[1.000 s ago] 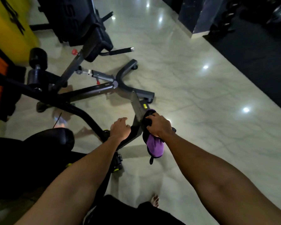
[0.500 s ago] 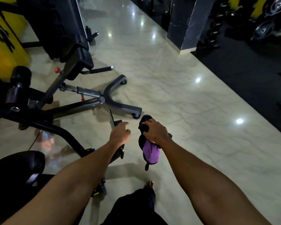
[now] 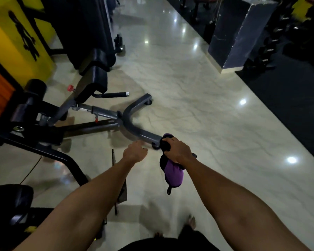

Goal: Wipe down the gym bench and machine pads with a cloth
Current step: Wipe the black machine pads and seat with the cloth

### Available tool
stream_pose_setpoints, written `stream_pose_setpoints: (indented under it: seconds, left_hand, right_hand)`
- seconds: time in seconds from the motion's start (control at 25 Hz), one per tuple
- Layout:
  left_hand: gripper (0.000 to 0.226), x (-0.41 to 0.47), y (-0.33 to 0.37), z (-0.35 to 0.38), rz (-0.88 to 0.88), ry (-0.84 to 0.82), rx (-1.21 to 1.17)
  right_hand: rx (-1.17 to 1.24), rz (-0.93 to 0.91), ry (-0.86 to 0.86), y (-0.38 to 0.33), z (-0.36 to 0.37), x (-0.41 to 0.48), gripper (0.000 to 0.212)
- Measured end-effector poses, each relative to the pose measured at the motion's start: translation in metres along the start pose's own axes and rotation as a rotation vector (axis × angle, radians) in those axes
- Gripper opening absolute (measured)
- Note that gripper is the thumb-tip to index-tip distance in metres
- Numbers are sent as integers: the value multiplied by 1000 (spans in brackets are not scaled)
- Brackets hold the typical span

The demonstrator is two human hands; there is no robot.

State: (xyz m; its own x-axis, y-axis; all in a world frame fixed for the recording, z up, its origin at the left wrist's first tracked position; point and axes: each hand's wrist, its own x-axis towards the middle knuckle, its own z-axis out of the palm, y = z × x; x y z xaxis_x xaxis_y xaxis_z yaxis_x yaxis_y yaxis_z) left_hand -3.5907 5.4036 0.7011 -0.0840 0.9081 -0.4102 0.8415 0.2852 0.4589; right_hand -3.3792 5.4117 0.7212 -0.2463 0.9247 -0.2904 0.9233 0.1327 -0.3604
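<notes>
My right hand (image 3: pixel 178 151) grips a purple and black cloth (image 3: pixel 173 175), which hangs below the fist above the floor. My left hand (image 3: pixel 134 151) hovers beside it with loosely curled fingers and holds nothing. An adjustable bench with black pads (image 3: pixel 96 77) stands at the upper left on a grey forked frame (image 3: pixel 134 124). One foot of that frame ends just beyond my right hand. A round black pad (image 3: pixel 9 198) of the nearer machine shows at the lower left. A thin dark metal plate (image 3: pixel 122 193) of that machine lies partly hidden under my left forearm.
A black curved machine leg (image 3: pixel 69 160) runs across the left. A yellow and orange wall (image 3: pixel 13 48) is at the far left. A dark pillar (image 3: pixel 237 33) and dumbbell racks (image 3: pixel 274 42) stand at the upper right, on black matting (image 3: pixel 288 98). Glossy marble floor (image 3: pixel 207 124) stretches ahead.
My left hand has come off the machine's metal plate and now hangs free. Both hands and the cloth have drawn back from the machine as the view lifted toward the bench.
</notes>
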Motion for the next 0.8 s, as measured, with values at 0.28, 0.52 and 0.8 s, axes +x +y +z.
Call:
stream_pose_setpoints:
  seconds: [0.28, 0.52, 0.8]
  left_hand:
    - [41, 80, 29, -32, -174, 133, -71]
    - [50, 122, 19, -52, -387, 204, -146]
    - [52, 209, -19, -108, -441, 229, -155]
  right_hand:
    - [-23, -186, -73, 5, -42, 144, 66]
    - [-17, -360, -160, -29, -58, 231, 63]
    - [-84, -522, -152, -82, -65, 338, 61]
